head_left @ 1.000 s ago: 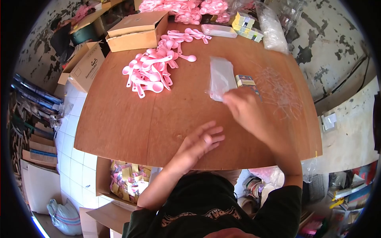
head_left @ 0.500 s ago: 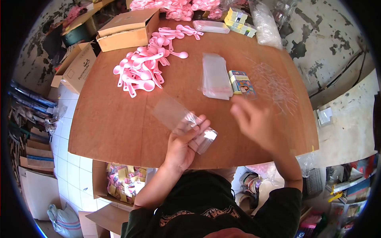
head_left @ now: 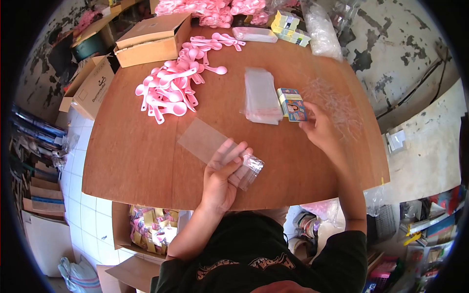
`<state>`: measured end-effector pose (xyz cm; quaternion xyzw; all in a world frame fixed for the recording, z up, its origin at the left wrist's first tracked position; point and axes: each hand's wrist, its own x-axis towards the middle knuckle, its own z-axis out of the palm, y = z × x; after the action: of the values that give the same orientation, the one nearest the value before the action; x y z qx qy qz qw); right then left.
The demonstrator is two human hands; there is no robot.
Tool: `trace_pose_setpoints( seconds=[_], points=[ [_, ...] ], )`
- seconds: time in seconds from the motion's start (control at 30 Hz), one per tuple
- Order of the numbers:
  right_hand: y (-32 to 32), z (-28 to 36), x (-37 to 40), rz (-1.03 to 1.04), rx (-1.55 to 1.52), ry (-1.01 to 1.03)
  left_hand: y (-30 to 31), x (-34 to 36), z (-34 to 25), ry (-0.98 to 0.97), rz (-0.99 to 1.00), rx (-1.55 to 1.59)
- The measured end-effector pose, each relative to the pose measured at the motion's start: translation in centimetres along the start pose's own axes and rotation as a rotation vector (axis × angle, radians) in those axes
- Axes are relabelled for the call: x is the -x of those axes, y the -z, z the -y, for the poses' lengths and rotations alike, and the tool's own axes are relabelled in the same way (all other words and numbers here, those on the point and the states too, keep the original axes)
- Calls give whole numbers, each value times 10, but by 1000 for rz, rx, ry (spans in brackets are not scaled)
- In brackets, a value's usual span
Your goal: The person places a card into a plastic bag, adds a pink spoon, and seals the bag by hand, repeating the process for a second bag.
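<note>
My left hand is closed around a clear plastic bag. One end of the bag sticks out flat to the upper left, and the other end shines beyond the fingers at the right. At the right edge of a small stack of printed cards is my right hand, thumb and forefinger apart at its near corner. A pale band lies across the stack. Just left of the cards is a pile of flat clear bags.
Pink plastic spoons lie heaped at the left, near a closed cardboard box. Thin clear strips are scattered at the right. More card bundles and a plastic roll stand at the back. Below the table edge sits an open box of packed items.
My right hand has moved up to the card stack, and its fingertips are now at the stack's right edge. The left hand still holds the bag, nearly in place.
</note>
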<state>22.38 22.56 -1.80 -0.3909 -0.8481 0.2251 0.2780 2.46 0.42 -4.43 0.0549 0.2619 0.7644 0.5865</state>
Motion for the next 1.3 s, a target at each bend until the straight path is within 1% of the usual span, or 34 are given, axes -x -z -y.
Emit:
trace_pose_setpoints(
  seconds=[0.07,0.1,0.17,0.2,0.27,0.37,0.47,0.6,0.67,0.7,0.77,0.8,0.87,0.9,0.97,1.0,1.07,1.1,1.13,1.2,1.23,1.27,1.3],
  points=[
    [0,10,-7,-49,70,3,-1,0,1,14,-1,-21],
    [0,4,-11,-54,73,-1,-2,0,2,10,4,-22],
    [-4,-8,-21,-92,160,231,-3,1,1,-1,9,-21],
    [-1,-4,-22,-91,160,238,-2,1,1,-2,7,-16],
    [4,7,-24,35,171,463,0,2,-1,-16,-1,-7],
    [0,2,-24,-9,235,542,3,2,0,-9,-3,-1],
    [0,-5,-31,-3,217,503,1,1,4,5,22,2],
    [1,-14,-33,3,187,468,-1,3,1,-10,8,-33],
    [1,-12,-31,34,48,234,-1,3,0,-33,-7,-34],
    [1,-16,-32,39,46,237,0,2,0,-50,-7,-22],
    [2,-27,-32,6,-20,354,0,2,1,-62,-9,-10],
    [4,-22,-29,7,-20,349,-2,2,1,-68,-7,-25],
    [13,5,-20,-232,164,393,-3,0,1,-75,-5,-37],
    [17,19,-13,-224,162,395,-3,-1,0,-102,-15,-35],
    [19,47,5,-221,102,152,-1,-2,-1,-136,-45,-30],
    [16,57,13,-206,94,155,-1,-4,-1,-173,-44,12],
    [9,76,29,-96,-363,13,-1,-6,-2,-216,-52,47],
    [6,87,36,-25,-458,56,-2,-7,-2,-245,-56,69],
    [3,90,42,-19,-464,57,-2,-7,-3,-274,-58,91],
    [-2,94,50,113,-520,5,-1,-9,-2,-301,-70,101],
    [-7,94,55,115,-555,-21,-1,-10,-2,-323,-75,112],
    [-13,97,59,118,-561,-17,0,-10,-3,-329,-78,109],
    [-20,99,63,91,-631,-2,0,-10,-4,-347,-79,111]
  ],
)
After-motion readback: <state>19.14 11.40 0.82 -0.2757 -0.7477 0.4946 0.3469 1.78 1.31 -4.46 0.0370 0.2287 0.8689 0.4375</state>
